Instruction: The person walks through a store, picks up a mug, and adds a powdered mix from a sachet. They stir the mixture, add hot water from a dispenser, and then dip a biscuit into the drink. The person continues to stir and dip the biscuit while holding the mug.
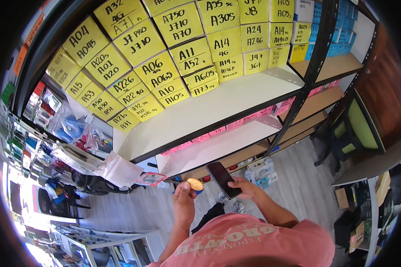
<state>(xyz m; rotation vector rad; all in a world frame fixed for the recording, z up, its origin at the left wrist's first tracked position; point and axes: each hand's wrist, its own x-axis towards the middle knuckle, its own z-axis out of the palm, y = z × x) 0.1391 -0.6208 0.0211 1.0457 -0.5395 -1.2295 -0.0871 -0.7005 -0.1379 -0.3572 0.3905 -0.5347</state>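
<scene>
My left hand (184,204) is closed, thumb and fingers pinching a round golden cracker (194,183). Something blue (199,192) shows just under the cracker, perhaps its wrapper; most of it is hidden. To the right, my right hand (247,188) is wrapped round a black smartphone (222,177), with the thumb lying over its lower edge. The phone tilts up and to the left, and its screen looks dark. A small gap separates the phone from the cracker. Both hands are in front of my pink shirt (249,238).
Ahead stands a metal shelving rack (314,53) with rows of yellow labelled boxes (165,73) above a white shelf (236,102). Pink boxes (236,124) fill a lower level. At right is a green-backed chair (363,129); at lower left, a glass display case (116,247). Plastic packets (120,167) hang at left.
</scene>
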